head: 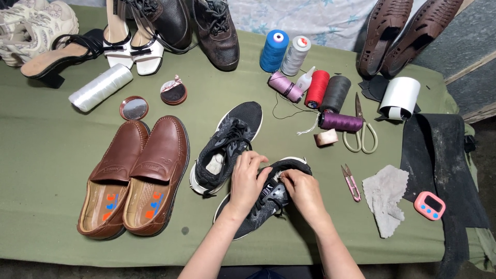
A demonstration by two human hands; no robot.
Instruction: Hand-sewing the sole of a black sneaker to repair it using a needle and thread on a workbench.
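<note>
Two black knit sneakers with white soles lie on the green cloth. The nearer sneaker (289, 168) lies on its side under both my hands. My left hand (247, 181) grips its tongue and upper from the left. My right hand (305, 192) pinches the sneaker near the laces from the right. The other sneaker (227, 144) rests upright just behind, touching my left fingers.
Brown loafers (139, 175) sit at left. Thread spools (315, 90), scissors (361, 129), pink snips (351, 182), a grey rag (385, 199), a pink timer (430, 205), a white tape roll (400, 97), black sheet (444, 165), polish tin (174, 92) and more shoes lie around.
</note>
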